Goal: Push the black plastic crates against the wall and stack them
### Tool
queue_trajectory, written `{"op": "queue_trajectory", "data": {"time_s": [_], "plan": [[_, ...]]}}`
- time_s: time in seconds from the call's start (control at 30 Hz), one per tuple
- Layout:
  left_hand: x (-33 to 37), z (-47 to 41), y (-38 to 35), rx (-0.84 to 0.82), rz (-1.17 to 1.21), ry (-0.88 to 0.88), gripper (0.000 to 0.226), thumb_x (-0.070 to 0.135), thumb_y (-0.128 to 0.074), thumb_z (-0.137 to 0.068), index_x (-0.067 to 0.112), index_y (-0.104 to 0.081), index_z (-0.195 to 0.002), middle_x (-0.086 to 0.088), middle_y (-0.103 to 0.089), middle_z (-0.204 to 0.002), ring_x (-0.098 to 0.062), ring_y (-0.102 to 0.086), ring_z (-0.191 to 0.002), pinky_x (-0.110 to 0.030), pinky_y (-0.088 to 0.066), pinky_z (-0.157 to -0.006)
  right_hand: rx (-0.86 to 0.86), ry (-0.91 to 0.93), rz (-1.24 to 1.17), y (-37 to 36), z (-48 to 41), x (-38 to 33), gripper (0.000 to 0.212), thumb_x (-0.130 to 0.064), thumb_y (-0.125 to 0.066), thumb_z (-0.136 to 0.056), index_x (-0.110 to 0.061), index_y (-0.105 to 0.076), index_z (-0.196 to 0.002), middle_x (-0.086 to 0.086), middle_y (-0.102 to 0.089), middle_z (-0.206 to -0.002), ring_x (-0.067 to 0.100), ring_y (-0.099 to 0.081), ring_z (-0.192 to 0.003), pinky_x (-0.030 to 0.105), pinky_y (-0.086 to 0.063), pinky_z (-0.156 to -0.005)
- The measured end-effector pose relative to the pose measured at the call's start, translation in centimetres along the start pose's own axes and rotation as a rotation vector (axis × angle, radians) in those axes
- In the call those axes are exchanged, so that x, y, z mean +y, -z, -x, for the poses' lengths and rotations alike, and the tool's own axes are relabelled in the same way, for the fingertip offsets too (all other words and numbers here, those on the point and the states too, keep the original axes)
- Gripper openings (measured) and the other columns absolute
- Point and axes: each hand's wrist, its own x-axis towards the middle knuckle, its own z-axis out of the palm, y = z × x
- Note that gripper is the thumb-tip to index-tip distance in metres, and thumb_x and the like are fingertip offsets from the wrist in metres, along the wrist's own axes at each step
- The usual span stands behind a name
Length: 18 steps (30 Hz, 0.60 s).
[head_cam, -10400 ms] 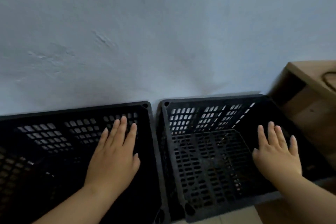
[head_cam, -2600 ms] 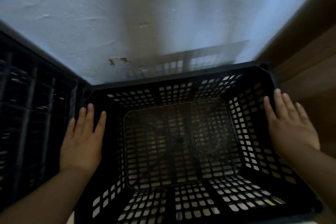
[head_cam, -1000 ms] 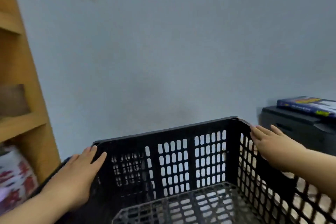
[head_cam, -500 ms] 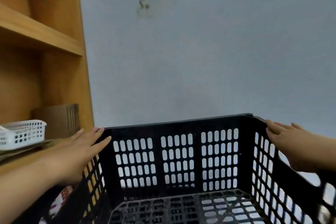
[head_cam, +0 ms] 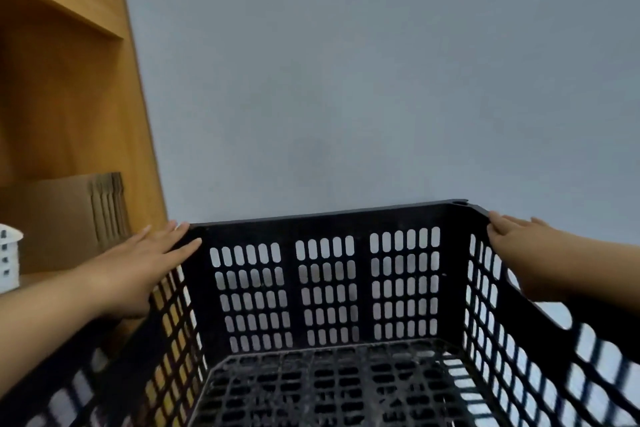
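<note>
- The wall (head_cam: 363,80) fills most of the view, plain grey and close behind everything else.
- The wooden shelf unit (head_cam: 69,97) stands at the left against that wall. On one shelf sits a flat bundle of cardboard (head_cam: 65,218), with part of a small white basket (head_cam: 8,258) at the frame's left edge; what the basket holds cannot be told.
- The black crate (head_cam: 325,288) is up at chest height in front of the wall, carried and not resting on anything visible. It is empty: light shows through its slotted sides, and the grid floor is bare.
- The left hand (head_cam: 138,270) lies flat against the outside of the crate's left side near the far corner, fingers stretched out and close together, pressing rather than curling round the rim.
- The right hand (head_cam: 530,253) does the same on the right side near the far corner, fingers extended; its thumb is hidden.
- Judging progress: this looks like the stacking stage, with one crate lifted. No second crate shows, so whether the pushing is finished cannot be told; setting this one down on another remains.
</note>
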Motion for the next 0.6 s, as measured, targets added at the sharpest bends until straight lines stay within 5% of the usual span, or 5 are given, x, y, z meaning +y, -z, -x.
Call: {"op": "queue_trajectory", "data": {"time_s": [0.37,0.6], "plan": [[-4.5,-9.5,-9.0,-0.183,-0.067,-0.082,0.103,0.026,-0.058,-0.077,0.018,0.020,-0.144,-0.012,0.020,-0.155,-0.024,0.016,-0.144,-0.033,0.003,-0.117,-0.211,-0.091,0.043,-0.4,-5.4,-8.3,0.081,-0.010,-0.052,-0.082,-0.002,-0.004,-0.147,0.014,0.007,-0.158,0.024,-0.008,-0.146,0.042,-0.010,-0.118],[-4.1,-11.2,-10.2,-0.229,-0.008,-0.047,0.103,0.028,-0.059,-0.077,0.017,0.018,-0.145,-0.016,0.020,-0.155,-0.029,0.017,-0.143,-0.040,0.001,-0.118,-0.215,-0.096,0.069,-0.8,-6.2,-8.5,0.074,-0.005,-0.038,-0.084,-0.007,0.000,-0.148,0.010,0.012,-0.158,0.022,-0.001,-0.147,0.040,-0.009,-0.118]]}}
